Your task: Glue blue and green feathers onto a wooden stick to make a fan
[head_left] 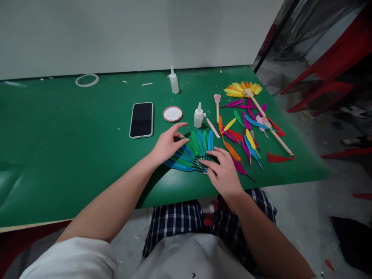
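Note:
A fan of blue and green feathers (195,144) lies spread on the green table near its front edge. My left hand (171,142) is over the fan's upper left side, its fingers apart, with thumb and fingertips by the feather tips. My right hand (223,167) rests at the fan's right side, fingers spread over the feather bases where they meet. Loose coloured feathers (246,147) lie just right of my right hand. Beyond the fan stands a small white glue bottle (198,117), with a pink stick (213,128) beside it.
A phone (141,120), a round white lid (172,114), a second bottle (174,83) and a tape ring (87,80) are on the green table (72,135). At the right lies a yellow feather fan (238,90) on a long wooden handle (273,131), near red tassels (277,157).

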The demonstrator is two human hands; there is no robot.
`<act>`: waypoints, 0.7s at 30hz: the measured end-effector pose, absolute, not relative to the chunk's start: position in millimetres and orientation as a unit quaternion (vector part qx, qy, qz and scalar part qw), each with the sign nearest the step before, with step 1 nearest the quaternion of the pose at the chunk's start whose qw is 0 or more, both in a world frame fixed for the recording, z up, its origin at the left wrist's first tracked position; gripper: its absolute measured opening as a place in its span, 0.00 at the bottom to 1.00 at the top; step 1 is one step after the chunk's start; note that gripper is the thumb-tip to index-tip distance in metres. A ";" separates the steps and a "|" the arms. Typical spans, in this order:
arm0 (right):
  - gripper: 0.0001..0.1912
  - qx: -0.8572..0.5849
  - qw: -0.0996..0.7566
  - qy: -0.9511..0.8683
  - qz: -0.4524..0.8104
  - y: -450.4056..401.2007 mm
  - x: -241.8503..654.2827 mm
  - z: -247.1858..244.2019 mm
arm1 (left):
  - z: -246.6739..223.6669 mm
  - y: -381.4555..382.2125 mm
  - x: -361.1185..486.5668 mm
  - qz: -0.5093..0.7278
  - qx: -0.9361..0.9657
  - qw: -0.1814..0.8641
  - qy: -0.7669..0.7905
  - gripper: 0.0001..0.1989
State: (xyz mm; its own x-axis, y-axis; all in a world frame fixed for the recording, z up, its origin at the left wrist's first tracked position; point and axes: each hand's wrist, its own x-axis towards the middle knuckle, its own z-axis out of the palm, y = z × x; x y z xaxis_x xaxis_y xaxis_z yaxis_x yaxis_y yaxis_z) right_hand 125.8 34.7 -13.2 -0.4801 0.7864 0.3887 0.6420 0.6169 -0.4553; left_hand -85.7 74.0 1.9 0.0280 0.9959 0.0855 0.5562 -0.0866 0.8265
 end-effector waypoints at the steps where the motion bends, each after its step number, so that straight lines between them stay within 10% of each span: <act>1: 0.16 -0.420 0.285 -0.853 0.122 34.6 125.9 -13.3 | 1.7 74.3 -85.5 0.359 0.643 0.313 0.600 0.24; 21: 0.17 -0.417 0.281 -0.855 0.124 33.2 123.5 -11.1 | 3.3 77.1 -86.6 0.382 0.609 0.365 0.592 0.25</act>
